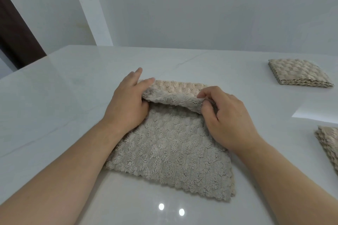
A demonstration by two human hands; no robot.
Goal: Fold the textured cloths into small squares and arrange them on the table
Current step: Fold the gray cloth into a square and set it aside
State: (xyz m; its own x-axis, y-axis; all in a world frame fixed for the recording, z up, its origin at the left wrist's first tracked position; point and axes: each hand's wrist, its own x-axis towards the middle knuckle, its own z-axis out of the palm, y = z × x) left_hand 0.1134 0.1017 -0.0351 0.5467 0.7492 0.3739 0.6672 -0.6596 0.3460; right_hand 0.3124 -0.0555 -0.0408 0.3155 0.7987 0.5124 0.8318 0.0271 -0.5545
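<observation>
A glossy white marble-look table (54, 97) fills the room in front of me, backed by plain pale walls (201, 9), with a dark door frame (16, 38) off at ten o'clock. Two ceiling lights glint (172, 209) on the table at six o'clock.

In the middle lies the beige textured cloth (170, 151), spread fluffy side up, its near corner pointing towards five o'clock. Its far edge is lifted off the table and curled over, showing the bobbled face behind it. The left hand (126, 104) holds that edge at its nine o'clock end, thumb tucked under the fold and the fingers (146, 81) laid over the top. The right hand (226, 120) grips the three o'clock end, its fingers (206, 93) curled tight and pinching the raised fabric.

At two o'clock, well apart from the hands, sits a folded square (298, 74) of the same fabric, several layers showing at its edge. Another folded pile (327, 144) lies at four o'clock, cut off by the frame. Between the two is a bright white patch (318, 113); I cannot tell whether it is paper or a reflection.
</observation>
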